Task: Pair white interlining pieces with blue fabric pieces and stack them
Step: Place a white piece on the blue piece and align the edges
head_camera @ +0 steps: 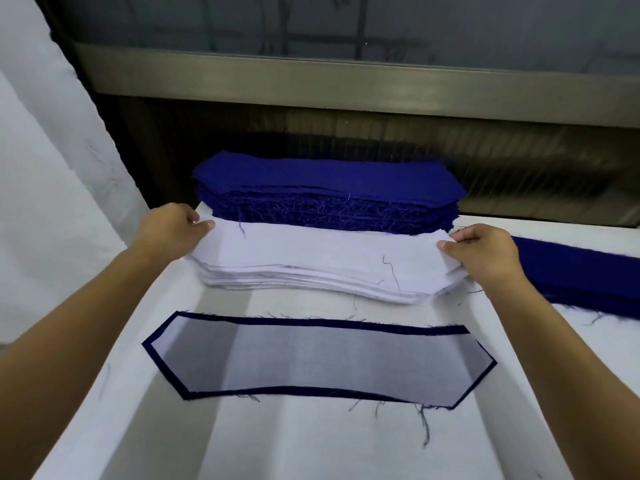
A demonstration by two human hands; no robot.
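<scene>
White interlining pieces (311, 268) lie in a thick stack near the middle of the bench (311, 441), their near edges slightly fanned so that many layers show. Just behind that stack, touching or almost touching it, sits a taller stack of blue fabric pieces (325, 188) with frayed edges and loose threads hanging from its front. The left hand (169, 230) is at the left end of the white stack, its grip narrow, thumb and curled fingers pinching the top sheet at its corner. The right hand (485, 254) is at the right end, its grip likewise closed on the top sheet, thumb beneath the lifted corner and fingertips above it. How many sheets each pinch takes in cannot be told. Both forearms reach in from the lower corners and cast shadows across the bench cover. In front of the white stack, apart from it, a finished pair (318, 362) lies flat: a white piece set on a blue piece of the same long shape with angled ends, the blue showing only as a thin border all round. Stray dark threads (424, 427) lie near its lower right edge. To the right, beyond the right wrist, more blue fabric (581, 275) lies along the bench edge. A metal rail (346, 81) runs across the back, and white cloth (41, 168) hangs at the left.
</scene>
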